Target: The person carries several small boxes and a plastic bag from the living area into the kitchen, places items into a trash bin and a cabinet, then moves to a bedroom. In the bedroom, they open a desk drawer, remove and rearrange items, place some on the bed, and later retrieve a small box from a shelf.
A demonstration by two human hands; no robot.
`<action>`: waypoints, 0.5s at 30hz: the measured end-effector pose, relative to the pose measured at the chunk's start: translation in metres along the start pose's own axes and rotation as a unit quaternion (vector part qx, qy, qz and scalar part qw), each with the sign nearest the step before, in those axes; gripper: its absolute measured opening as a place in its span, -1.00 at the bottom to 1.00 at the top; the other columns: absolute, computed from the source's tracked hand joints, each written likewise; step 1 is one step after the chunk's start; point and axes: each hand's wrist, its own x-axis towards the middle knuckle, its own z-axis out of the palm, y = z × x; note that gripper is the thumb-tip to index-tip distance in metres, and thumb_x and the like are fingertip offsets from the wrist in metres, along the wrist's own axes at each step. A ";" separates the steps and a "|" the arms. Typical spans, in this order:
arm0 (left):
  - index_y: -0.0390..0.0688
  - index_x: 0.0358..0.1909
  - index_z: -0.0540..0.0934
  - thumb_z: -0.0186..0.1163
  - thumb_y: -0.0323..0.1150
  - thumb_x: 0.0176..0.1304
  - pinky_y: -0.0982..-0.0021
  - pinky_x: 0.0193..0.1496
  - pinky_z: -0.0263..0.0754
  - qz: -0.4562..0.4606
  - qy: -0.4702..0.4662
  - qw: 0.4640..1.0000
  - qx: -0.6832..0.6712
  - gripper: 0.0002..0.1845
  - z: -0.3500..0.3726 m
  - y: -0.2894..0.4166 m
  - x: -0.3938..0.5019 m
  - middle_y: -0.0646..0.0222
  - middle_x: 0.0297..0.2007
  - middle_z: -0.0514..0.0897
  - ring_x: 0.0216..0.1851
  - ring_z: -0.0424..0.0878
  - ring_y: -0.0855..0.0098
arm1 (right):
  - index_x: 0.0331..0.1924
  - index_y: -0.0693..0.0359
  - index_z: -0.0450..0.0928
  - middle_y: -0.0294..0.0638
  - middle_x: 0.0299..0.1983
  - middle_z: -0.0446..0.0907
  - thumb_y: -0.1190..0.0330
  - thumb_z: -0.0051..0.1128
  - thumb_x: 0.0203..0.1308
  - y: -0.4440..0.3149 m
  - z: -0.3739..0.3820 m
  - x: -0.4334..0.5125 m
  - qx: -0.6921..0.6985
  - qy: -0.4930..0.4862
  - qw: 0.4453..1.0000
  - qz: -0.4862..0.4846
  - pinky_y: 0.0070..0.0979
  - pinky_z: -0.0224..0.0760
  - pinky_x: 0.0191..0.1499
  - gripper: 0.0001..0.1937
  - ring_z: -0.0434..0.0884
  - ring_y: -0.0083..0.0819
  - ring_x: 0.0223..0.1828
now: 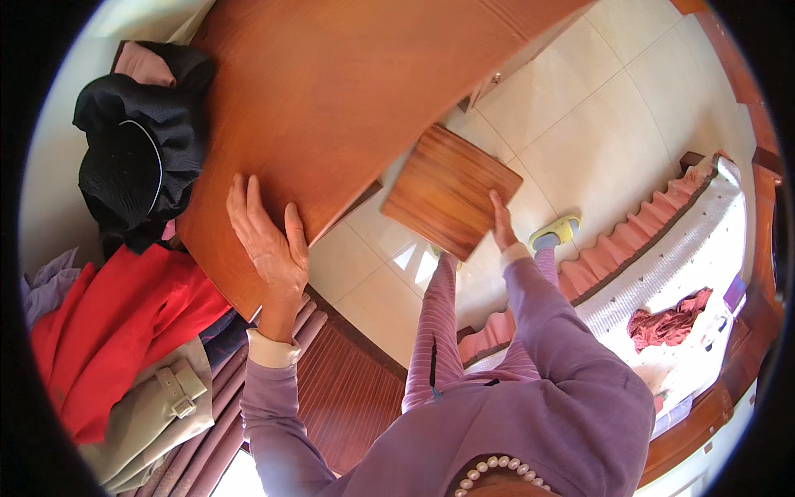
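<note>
My left hand (270, 242) rests on the near corner of a reddish-brown wooden table top (323, 93), its fingers apart and holding nothing. On the right, my right hand (502, 223) is at the edge of a square wooden board or stool seat (452, 189), thumb or finger on its upper face. Whatever is beneath the wooden square is hidden. It appears beside the table edge, above the tiled floor.
Black clothing (146, 149) hangs at the table's left end, with a red garment (124, 329) and a beige belted garment (161, 404) below. A bed with a white cover (658, 261) and pink ruffle stands right. Tiled floor (596, 124) lies between.
</note>
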 end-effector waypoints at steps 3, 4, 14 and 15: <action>-0.26 0.24 0.28 0.24 -0.33 0.09 -0.12 0.32 0.03 0.098 0.042 0.974 -0.201 -0.35 0.029 0.049 -0.041 -0.05 0.21 0.31 0.29 0.19 -0.11 | 0.32 0.36 0.24 -0.18 0.31 0.32 0.03 -0.06 0.36 -0.025 -0.060 -0.039 0.050 0.060 0.996 0.049 -0.48 0.06 0.36 -0.37 0.28 -0.41 0.31; -0.27 0.27 0.25 0.26 -0.26 0.09 -0.12 0.34 0.01 0.126 -0.050 0.954 -0.268 -0.29 0.048 0.071 -0.066 -0.04 0.25 0.28 0.31 0.16 -0.10 | 0.28 0.36 0.29 -0.18 0.25 0.37 0.03 -0.02 0.34 -0.033 -0.086 -0.048 -0.021 0.077 0.996 0.050 -0.48 0.16 0.30 -0.38 0.35 -0.42 0.25; -0.14 0.30 0.32 -0.28 0.34 0.31 0.23 0.36 0.08 -0.551 -0.410 0.525 -0.502 -0.18 0.390 0.159 -0.157 0.27 0.22 0.44 0.28 0.30 0.26 | 0.16 0.31 0.46 -0.10 0.00 0.60 -0.09 0.24 0.08 -0.071 -0.190 -0.074 -0.225 0.167 0.956 0.084 -0.40 0.42 0.03 -0.29 0.58 -0.27 -0.04; -0.14 0.27 0.35 -0.26 0.33 0.30 0.23 0.32 0.18 -0.515 -0.352 0.529 -0.575 -0.20 0.399 0.180 -0.164 0.28 0.18 0.48 0.23 0.37 0.25 | 0.18 0.33 0.43 -0.07 0.03 0.58 -0.08 0.26 0.08 -0.077 -0.189 -0.077 -0.205 0.172 0.956 0.121 -0.38 0.39 0.06 -0.27 0.56 -0.25 -0.01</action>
